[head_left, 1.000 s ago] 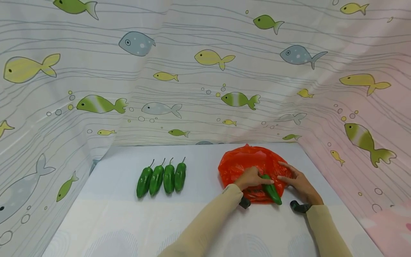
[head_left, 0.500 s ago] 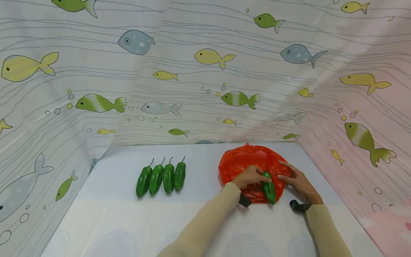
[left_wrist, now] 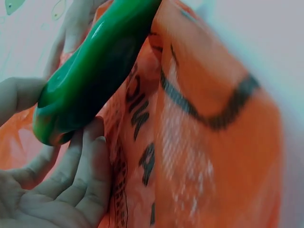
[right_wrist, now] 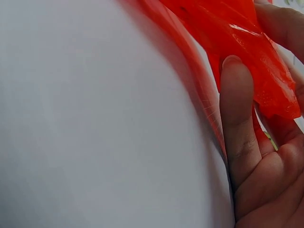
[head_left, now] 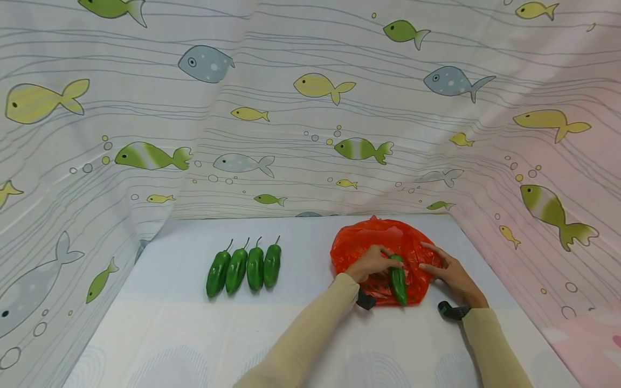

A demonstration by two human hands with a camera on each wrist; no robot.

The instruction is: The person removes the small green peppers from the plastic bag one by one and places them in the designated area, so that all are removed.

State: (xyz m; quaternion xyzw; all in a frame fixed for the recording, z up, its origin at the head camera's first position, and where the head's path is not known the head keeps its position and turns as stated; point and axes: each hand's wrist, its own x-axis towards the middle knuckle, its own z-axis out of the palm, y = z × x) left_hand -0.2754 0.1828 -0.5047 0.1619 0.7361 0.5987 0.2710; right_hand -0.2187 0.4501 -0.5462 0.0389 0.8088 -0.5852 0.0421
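My left hand (head_left: 371, 262) pinches one end of a green chili pepper (head_left: 399, 285) between thumb and fingers, over the red plastic bag (head_left: 359, 240). In the left wrist view, the glossy pepper (left_wrist: 102, 71) slants up away from the fingertips, and the bag (left_wrist: 218, 161) shows dark printing beside it. On the bag's right side, my right hand (head_left: 458, 280) holds its edge. The right wrist view shows a fold of the bag (right_wrist: 247, 42) between the thumb and fingers of that hand (right_wrist: 266, 175).
Several more green chili peppers (head_left: 236, 271) lie in a row on the left part of the white table (head_left: 194, 339), stems pointing to the back. A fish-print curtain (head_left: 291, 161) surrounds the table at the back and both sides.
My left hand has shifted slightly left and back with the pepper, whose lower end has swung left, so it hangs more upright. The right hand stays in place on the bag.
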